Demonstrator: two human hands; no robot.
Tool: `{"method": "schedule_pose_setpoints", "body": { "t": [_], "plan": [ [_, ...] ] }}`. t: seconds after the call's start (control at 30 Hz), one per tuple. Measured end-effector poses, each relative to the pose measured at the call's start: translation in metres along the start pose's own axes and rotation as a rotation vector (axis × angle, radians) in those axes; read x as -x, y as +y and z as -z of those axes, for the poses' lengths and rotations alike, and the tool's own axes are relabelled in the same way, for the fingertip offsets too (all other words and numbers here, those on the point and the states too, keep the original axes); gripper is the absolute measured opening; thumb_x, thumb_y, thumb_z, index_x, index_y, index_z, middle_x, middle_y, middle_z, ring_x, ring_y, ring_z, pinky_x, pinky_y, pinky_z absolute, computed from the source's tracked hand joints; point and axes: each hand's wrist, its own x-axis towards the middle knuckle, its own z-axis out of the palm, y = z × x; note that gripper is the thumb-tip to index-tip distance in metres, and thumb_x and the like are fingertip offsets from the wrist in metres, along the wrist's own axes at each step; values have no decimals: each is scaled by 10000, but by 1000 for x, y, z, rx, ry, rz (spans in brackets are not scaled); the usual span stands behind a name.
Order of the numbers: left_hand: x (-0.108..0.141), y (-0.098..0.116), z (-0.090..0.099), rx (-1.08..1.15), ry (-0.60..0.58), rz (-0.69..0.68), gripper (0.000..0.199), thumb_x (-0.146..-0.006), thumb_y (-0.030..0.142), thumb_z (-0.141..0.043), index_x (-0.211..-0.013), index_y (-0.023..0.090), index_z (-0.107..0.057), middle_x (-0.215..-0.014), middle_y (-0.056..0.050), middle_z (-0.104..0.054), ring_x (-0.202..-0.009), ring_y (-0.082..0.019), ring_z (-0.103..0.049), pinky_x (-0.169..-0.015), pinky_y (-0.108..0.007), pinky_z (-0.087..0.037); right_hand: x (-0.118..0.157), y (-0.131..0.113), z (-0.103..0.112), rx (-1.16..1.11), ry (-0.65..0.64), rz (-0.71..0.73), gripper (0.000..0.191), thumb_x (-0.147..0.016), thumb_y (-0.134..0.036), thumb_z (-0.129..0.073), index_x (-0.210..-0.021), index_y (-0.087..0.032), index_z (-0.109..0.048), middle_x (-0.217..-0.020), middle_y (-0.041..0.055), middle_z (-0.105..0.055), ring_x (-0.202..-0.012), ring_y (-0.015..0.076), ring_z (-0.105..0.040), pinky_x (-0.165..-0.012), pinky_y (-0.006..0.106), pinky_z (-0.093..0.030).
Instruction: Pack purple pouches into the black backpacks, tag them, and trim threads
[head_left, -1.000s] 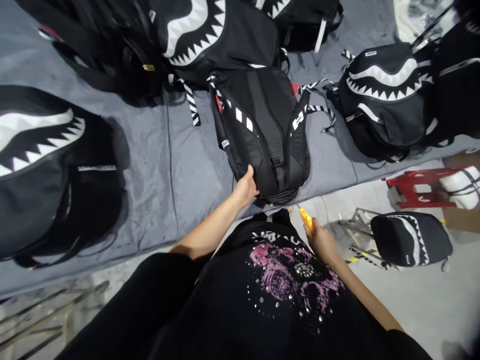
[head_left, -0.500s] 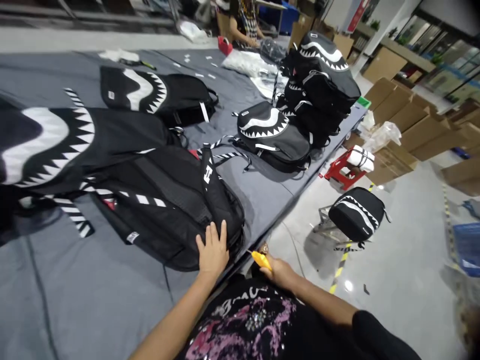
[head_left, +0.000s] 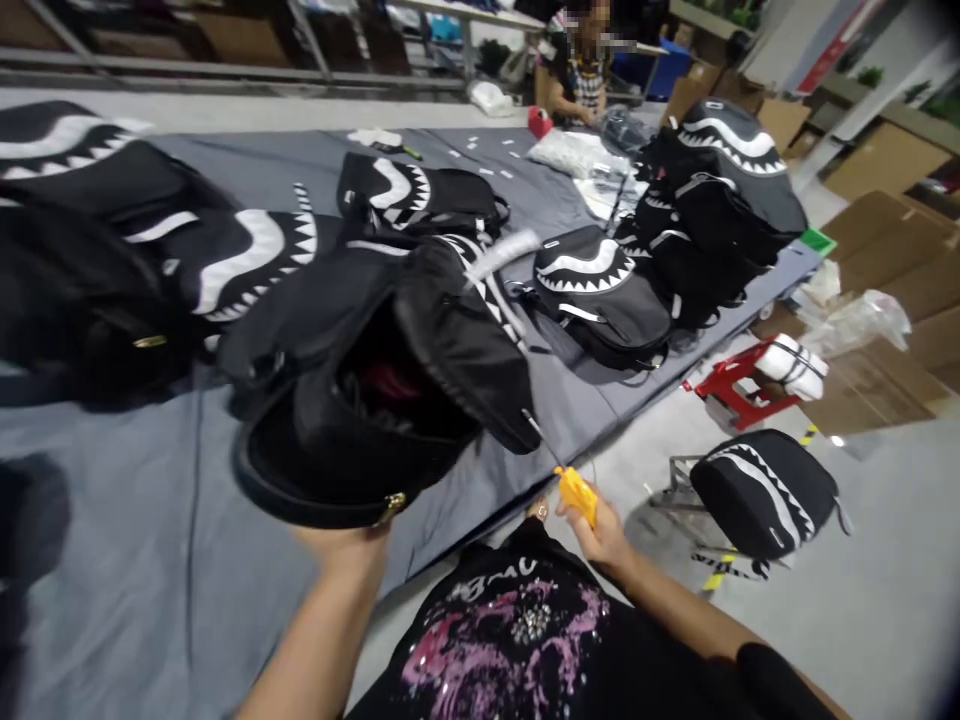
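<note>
A black backpack [head_left: 472,350] gapes wide at the middle of the grey-covered table [head_left: 127,520], and something red shows inside. My left hand [head_left: 341,545] is under its near edge, beside a gold zipper pull; the fingers are hidden behind the bag, which it holds up. In my right hand [head_left: 596,525], near the table's front edge, is a yellow-handled tool [head_left: 577,495] with a thin metal shaft whose tip reaches the bag's right corner. More black backpacks with white shark-mouth prints lie left of it, behind it [head_left: 401,190] and to its right [head_left: 600,285].
Backpacks are piled [head_left: 727,200] at the table's far right. A person [head_left: 581,75] sits beyond the far end. On the floor to the right are a red stool [head_left: 739,385], a backpack on a metal stand [head_left: 765,490] and cardboard boxes [head_left: 870,390].
The backpack that lay flat under my left hand is now lifted and open, with that hand beneath it. The yellow tool has come up toward the bag. The view has shifted left.
</note>
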Motion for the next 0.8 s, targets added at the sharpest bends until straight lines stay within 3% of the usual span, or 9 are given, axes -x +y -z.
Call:
{"method": "schedule_pose_setpoints", "body": {
  "t": [0.03, 0.13, 0.23, 0.3, 0.37, 0.43, 0.53, 0.67, 0.8],
  "plan": [
    [20, -19, -6, -65, -125, 98, 417, -905, 354, -352, -1097, 259, -710, -955, -46, -749, -1151, -220, -632, -1015, -423, -502, -6, 2, 3, 25, -10, 8, 389, -928, -448, -394, -1190, -186, -515, -1016, 91, -687, -875, 205, -673, -854, 333, -523],
    [81, -67, -15, -91, -389, 283, 296, -843, 382, -499, -881, 245, -759, -726, -51, -744, -797, -274, -721, -814, -410, -593, -23, 16, 6, 137, -66, -84, 419, -933, -457, -387, -1228, -182, -498, -990, 90, -695, -911, 224, -674, -855, 350, -517],
    [108, -90, -3, -136, -582, 234, 340, -888, 425, -512, -1107, 265, -716, -1015, -70, -759, -952, -283, -712, -846, -411, -576, -32, 34, 2, 252, -175, -253, 391, -925, -468, -388, -1178, -202, -524, -847, 56, -701, -812, 234, -683, -763, 349, -528],
    [95, -95, 5, -240, -553, 30, 496, -893, 414, -551, -1356, 236, -561, -1373, -124, -586, -1283, -322, -539, -1056, -489, -445, -34, 41, -2, 270, -219, -301, 373, -921, -480, -392, -1129, -204, -531, -799, 49, -696, -773, 235, -681, -735, 346, -525],
    [62, -98, 2, -330, -559, -249, 731, -817, 334, -681, -1481, 218, -397, -1576, -154, -304, -1470, -361, -246, -1171, -565, -244, -32, 42, -5, 225, -210, -301, 369, -925, -501, -388, -1092, -199, -519, -805, 56, -694, -774, 229, -678, -738, 340, -519],
    [24, -100, -14, -360, -678, -483, 911, -737, 230, -760, -1523, 249, -299, -1626, -151, -133, -1503, -374, -94, -1186, -597, -130, -27, 41, -4, 166, -156, -292, 375, -934, -525, -375, -1054, -197, -510, -821, 62, -691, -780, 219, -671, -755, 331, -510],
    [-15, -98, -50, -313, -873, -715, 1069, -652, 285, -838, -1537, 283, -238, -1634, -144, -82, -1507, -372, -39, -1184, -599, -34, -9, 39, 3, 161, 19, -345, 394, -934, -553, -377, -1019, -195, -516, -845, 71, -692, -806, 219, -663, -804, 341, -495],
    [-16, -94, -81, -181, -952, -665, 1046, -696, 553, -762, -1541, 229, -238, -1621, -196, -88, -1500, -401, -39, -1173, -604, -26, 28, 37, 7, 144, 126, -500, 414, -930, -557, -393, -1045, -184, -529, -766, 63, -682, -741, 232, -655, -782, 357, -500],
    [-4, -100, -82, -221, -895, -640, 1056, -765, 629, -664, -1562, 180, -135, -1617, -222, -77, -1501, -395, -35, -1177, -596, -55, 48, 30, -12, 39, -53, -388, 356, -924, -522, -440, -880, -199, -582, -777, 56, -685, -747, 211, -645, -790, 326, -503]
  ]
}}
